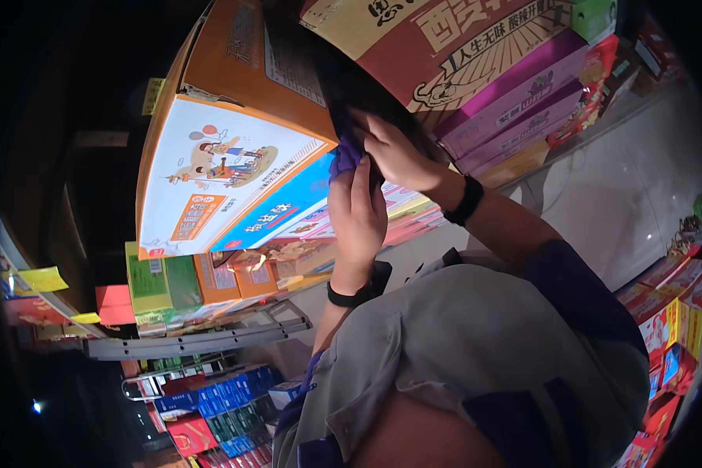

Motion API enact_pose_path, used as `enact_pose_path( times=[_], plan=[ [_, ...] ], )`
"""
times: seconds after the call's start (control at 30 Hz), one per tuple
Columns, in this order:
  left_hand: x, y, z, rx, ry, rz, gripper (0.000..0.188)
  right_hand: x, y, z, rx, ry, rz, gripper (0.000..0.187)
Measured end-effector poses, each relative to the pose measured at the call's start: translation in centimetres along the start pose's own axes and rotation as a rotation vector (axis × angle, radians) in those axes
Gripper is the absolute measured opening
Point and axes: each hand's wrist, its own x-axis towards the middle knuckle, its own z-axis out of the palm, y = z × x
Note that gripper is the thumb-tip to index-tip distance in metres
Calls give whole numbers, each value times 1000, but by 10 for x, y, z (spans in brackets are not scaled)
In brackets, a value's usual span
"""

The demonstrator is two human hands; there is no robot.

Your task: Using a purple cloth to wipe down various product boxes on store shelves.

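Observation:
In front of me stands a large white and orange carton (234, 168) with cartoon children on its side. At its near right corner my left hand (356, 214) closes on a crumpled purple cloth-like piece (345, 156). My right hand (398, 152) is just to the right, fingers bent over the same purple piece at the dark gap beside the carton; its fingertips are partly hidden. Each wrist wears a black band. Right of the gap is a tan and dark red carton (460, 54).
Magenta boxes (515, 101) are stacked under the red carton. Green boxes (148, 277) and orange boxes (238, 281) line a lower shelf with a metal edge (203, 343). Blue packs (234, 398) stand lower left. Red packages (671, 327) fill the right side, past the pale shiny floor (600, 195).

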Motion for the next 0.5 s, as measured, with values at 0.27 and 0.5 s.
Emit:
enact_pose_path(
  times=[0.27,0.5],
  plan=[
    [26,23,12,204,-58,-86,34,71,78,-9,-568,-54,-144,45],
    [-27,8,19,120,-26,-214,36,20,24,3,-268,27,190,47]
  ],
)
